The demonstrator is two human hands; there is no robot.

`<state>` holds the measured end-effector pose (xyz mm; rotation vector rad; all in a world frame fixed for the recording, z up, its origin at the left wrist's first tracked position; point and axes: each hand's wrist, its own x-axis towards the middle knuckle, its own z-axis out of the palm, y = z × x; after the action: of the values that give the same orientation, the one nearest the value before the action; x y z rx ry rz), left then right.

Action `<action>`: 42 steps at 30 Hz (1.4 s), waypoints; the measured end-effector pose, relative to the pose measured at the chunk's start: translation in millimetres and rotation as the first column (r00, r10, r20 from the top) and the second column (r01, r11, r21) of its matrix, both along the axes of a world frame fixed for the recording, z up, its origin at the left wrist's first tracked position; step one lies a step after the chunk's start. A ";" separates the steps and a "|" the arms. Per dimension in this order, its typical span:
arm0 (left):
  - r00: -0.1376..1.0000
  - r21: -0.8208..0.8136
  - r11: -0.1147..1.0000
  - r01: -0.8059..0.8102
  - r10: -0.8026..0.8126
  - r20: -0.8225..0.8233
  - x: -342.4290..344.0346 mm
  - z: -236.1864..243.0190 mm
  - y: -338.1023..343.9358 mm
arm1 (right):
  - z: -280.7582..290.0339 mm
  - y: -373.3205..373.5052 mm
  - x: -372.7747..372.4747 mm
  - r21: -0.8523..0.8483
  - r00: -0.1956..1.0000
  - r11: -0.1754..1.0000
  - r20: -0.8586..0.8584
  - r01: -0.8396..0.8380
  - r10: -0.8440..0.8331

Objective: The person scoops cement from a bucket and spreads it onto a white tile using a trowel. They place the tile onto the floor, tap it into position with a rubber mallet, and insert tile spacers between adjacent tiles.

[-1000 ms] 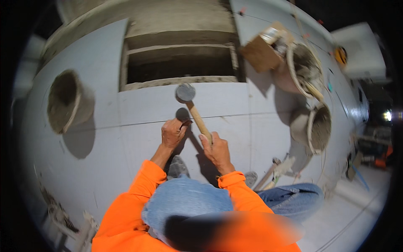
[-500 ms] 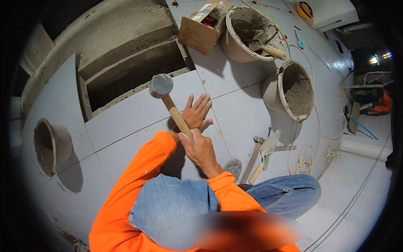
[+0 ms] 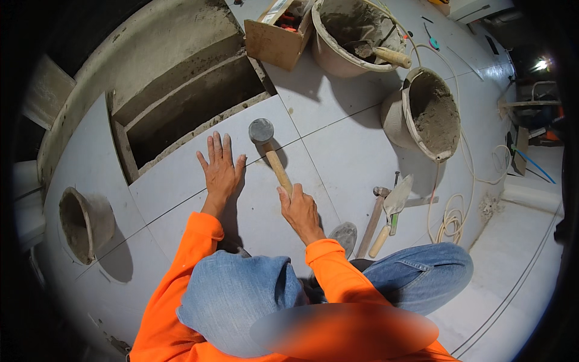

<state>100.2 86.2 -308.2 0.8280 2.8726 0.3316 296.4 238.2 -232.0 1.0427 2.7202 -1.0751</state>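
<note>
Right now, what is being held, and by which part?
The right hand grips a grey round-headed mallet by the lower part of its light wooden handle; the left hand holds nothing.

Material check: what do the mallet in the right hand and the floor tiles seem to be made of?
Mallet head: probably rubber, matte; it is dull grey with no metallic shine.
Mallet handle: apparently wood, unpainted-looking, from its tan, streaky surface.
Floor tiles: likely ceramic or porcelain, smooth; they are pale, flat slabs with thin straight joints.

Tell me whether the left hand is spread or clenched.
Spread: the left hand shows its back, with straight fingers splayed and the thumb held out.
</note>
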 end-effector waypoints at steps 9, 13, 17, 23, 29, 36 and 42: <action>1.000 -0.005 1.000 0.000 0.000 -0.005 0.2 3.3 1.8 | -3.1 1.3 -1.8 -0.014 0.999 0.999 0.013 -0.048 0.048; 1.000 -0.005 1.000 0.000 0.000 -0.019 0.1 2.3 2.3 | -3.1 -1.9 -3.1 -0.013 0.996 0.997 0.029 -0.079 0.080; 1.000 0.009 1.000 -0.008 0.008 0.004 0.1 2.3 2.3 | -1.9 -4.4 -4.9 0.002 0.985 0.997 0.157 -0.077 0.075; 1.000 0.009 1.000 -0.014 0.014 0.027 0.7 4.2 2.6 | 0.9 5.7 0.1 0.033 0.990 0.997 0.125 -0.068 0.063; 0.997 -0.087 0.995 -0.038 0.043 0.066 2.0 6.2 20.2 | -5.3 23.3 13.5 0.034 0.976 0.976 0.027 0.216 -0.217; 0.988 0.100 0.989 0.108 -0.118 0.103 0.6 -9.7 142.9 | -12.6 76.2 39.1 0.005 0.871 0.871 -0.014 0.492 -0.492; 0.984 0.116 0.993 0.015 -0.035 0.174 4.1 0.2 157.5 | -7.0 81.2 45.3 0.027 0.875 0.875 -0.044 0.483 -0.482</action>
<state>104.3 243.7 -308.0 0.8087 2.6987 0.5428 341.8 319.5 -239.1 1.7928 2.5734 -1.0991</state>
